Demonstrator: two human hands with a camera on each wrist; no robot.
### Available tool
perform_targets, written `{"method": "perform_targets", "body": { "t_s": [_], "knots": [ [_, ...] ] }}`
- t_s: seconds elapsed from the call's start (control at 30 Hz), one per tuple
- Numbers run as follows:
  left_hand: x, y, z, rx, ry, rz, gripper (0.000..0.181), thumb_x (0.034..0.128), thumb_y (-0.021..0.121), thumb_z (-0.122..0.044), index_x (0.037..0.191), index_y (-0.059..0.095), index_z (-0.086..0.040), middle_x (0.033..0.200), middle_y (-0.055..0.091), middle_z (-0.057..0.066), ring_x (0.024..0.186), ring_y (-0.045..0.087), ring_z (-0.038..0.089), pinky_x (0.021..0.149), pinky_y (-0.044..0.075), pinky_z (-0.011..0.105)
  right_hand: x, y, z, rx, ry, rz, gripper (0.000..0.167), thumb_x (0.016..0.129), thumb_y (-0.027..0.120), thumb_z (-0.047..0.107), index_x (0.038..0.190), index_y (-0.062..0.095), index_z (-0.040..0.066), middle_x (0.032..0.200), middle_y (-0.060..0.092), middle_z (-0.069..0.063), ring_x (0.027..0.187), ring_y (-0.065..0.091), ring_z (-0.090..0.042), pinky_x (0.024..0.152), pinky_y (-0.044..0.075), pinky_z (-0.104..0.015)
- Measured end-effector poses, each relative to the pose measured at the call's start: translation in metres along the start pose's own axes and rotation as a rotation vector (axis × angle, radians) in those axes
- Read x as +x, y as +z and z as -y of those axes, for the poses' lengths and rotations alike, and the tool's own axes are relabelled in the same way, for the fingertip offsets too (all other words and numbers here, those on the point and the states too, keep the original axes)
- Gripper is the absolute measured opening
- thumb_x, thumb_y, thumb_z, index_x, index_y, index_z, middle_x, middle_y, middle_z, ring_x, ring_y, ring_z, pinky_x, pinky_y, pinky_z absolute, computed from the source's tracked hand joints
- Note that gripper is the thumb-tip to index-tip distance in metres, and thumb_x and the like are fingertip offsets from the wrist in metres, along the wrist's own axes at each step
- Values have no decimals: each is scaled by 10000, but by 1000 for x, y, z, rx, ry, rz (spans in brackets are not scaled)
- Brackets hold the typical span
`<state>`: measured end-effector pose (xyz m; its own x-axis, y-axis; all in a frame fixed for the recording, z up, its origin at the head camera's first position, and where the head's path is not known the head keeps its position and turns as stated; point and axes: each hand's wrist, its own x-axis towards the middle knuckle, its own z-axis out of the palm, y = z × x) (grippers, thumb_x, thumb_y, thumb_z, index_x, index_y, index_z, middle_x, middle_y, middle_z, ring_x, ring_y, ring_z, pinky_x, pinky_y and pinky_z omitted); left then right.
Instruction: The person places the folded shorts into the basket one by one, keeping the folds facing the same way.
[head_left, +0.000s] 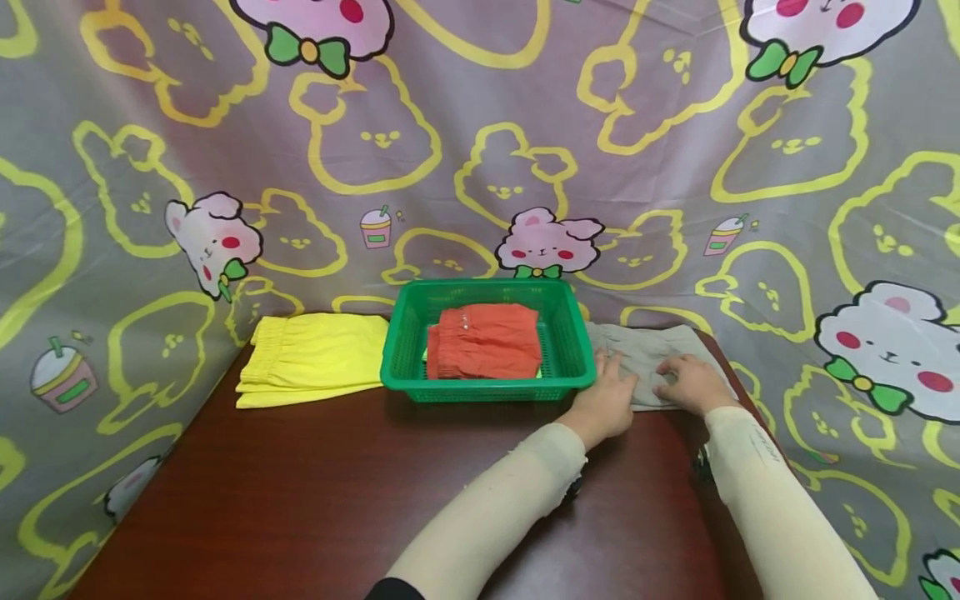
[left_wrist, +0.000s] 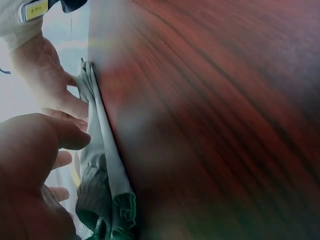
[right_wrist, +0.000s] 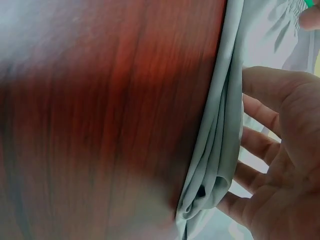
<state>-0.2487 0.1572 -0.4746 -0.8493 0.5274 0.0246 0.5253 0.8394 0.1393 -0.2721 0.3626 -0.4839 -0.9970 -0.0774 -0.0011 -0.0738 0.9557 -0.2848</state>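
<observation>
A folded grey garment [head_left: 648, 354] lies flat on the table at the right of the green basket. The left hand [head_left: 606, 404] is at its left part beside the basket, fingers extended. Over its right part is the right hand [head_left: 697, 385], fingers spread and slightly bent. In the right wrist view, the fingertips of the right hand [right_wrist: 280, 130] touch the top of the layered grey garment [right_wrist: 225, 125]. The left wrist view has the left hand [left_wrist: 35, 170] close above the grey garment [left_wrist: 102, 155], thumb and fingers apart, gripping nothing.
A green basket [head_left: 487, 385] stands at the table's back middle, holding a folded orange-red garment [head_left: 491, 342] with a bit of light green under it. Left of the basket lies a folded yellow garment [head_left: 318, 358]. A patterned cloth [head_left: 420, 158] hangs behind the brown table [head_left: 300, 500].
</observation>
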Motion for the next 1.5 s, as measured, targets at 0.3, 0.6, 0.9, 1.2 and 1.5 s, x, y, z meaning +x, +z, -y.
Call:
{"method": "perform_targets", "body": {
  "t_s": [0.3,0.6,0.9,1.2,1.5],
  "knots": [
    [0,8,7,-68,-72,69,546,952,686,-256,1463,495,-276,1625,277,64,1448,364,151,750,552,232,-3,-3,7,-21,-2,23,401,872,761,292,1159,691,21,1252,600,-297,1138,570,-516,947,458,-647],
    [-4,9,3,-23,-100,99,510,953,687,-268,1433,521,-314,1546,358,49,1347,441,113,692,524,241,-9,-9,9,-29,-10,28,383,863,777,273,1133,694,15,1211,608,-295,1098,587,-504,924,472,-631],
    [-10,5,-1,106,-54,107,358,1015,608,-314,1369,570,-347,1443,453,34,1341,400,175,903,505,288,-18,-9,5,-15,-41,35,385,840,786,274,1118,697,23,1190,608,-293,1072,596,-492,905,477,-627],
    [-15,3,-3,149,-21,104,370,1009,611,-354,1372,587,-422,1416,481,3,1329,386,196,908,498,317,-24,-10,0,-13,-47,49,388,837,796,280,1125,699,38,1203,600,-286,1087,581,-512,907,466,-644],
    [-19,5,-6,183,9,86,338,962,663,-383,1287,643,-474,1346,528,-34,1247,418,177,843,497,325,-31,-9,-2,-9,-60,61,388,830,809,263,1124,706,32,1208,598,-282,1096,577,-514,905,470,-637]
  ]
}}
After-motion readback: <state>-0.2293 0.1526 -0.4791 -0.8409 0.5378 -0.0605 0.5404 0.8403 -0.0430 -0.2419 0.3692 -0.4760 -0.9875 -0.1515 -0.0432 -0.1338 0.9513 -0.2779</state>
